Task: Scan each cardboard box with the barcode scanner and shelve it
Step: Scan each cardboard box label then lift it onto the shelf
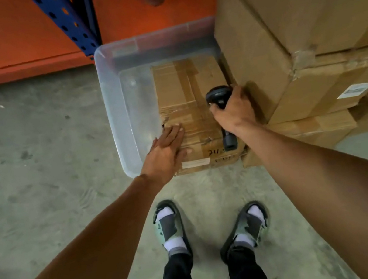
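A taped cardboard box lies in a clear plastic bin on the floor, filling its right side. A white label and handwriting show on its near face. My left hand rests flat on the box's near left corner, fingers spread over the top. My right hand grips a black barcode scanner, head pointing away over the box's right edge, handle end sticking out below my wrist.
Large stacked cardboard boxes stand right of the bin, one bearing a white label. An orange shelf beam and blue upright run across the back. Concrete floor spreads to the left. My feet in sandals stand just behind the bin.
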